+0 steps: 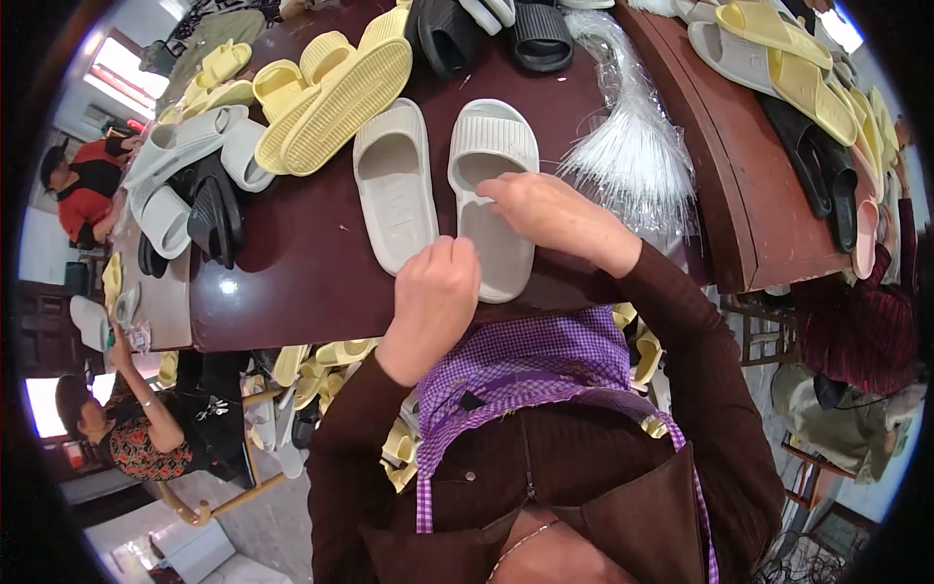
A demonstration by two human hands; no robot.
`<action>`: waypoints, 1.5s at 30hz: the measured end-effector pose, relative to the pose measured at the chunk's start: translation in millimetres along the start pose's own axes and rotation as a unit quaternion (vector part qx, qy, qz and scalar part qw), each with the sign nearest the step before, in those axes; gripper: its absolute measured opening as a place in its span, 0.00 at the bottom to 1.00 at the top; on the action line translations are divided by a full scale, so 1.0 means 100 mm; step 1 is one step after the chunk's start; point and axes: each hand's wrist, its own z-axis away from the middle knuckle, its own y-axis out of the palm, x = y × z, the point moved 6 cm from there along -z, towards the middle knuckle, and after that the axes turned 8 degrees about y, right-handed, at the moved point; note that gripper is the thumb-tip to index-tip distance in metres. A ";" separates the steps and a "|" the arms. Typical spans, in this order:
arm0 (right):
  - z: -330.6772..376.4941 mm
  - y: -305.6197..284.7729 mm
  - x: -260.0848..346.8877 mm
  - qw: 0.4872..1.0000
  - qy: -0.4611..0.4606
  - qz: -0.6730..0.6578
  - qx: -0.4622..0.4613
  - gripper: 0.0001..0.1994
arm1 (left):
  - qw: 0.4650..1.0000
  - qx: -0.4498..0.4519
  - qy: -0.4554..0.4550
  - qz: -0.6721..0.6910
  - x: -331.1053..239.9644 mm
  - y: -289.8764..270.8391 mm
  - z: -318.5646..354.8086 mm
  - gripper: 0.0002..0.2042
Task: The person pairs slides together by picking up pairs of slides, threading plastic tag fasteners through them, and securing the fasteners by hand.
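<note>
Two pale grey slide sandals lie side by side on the dark brown table [292, 263]. My right hand [545, 209] rests on the right sandal [491, 146], fingers pressed at its strap and footbed. My left hand [436, 292] is curled at the near end between the two, touching the heel of the left sandal [394, 185]. Whether it pinches anything small is hidden by the fingers.
Yellow sandals [336, 97] are heaped at the back left, with grey and black ones [195, 185] further left and black ones [486, 29] at the back. A bundle of clear plastic ties [632, 156] lies right. A second table [769, 204] with more sandals stands right. Other people sit at left.
</note>
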 end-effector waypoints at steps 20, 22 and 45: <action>-0.64 -0.31 -1.30 0.970 0.151 -0.080 -0.172 0.12 | 0.996 -0.013 -0.061 -0.070 0.22 0.61 -0.44 0.04; -0.76 -0.29 -1.27 0.972 0.160 -0.064 -0.157 0.13 | 0.995 -0.009 -0.072 -0.063 0.22 0.62 -0.42 0.05; -1.07 -0.39 -1.05 0.962 0.210 0.067 -0.164 0.15 | 0.996 -0.069 -0.016 -0.056 0.36 0.40 -0.38 0.04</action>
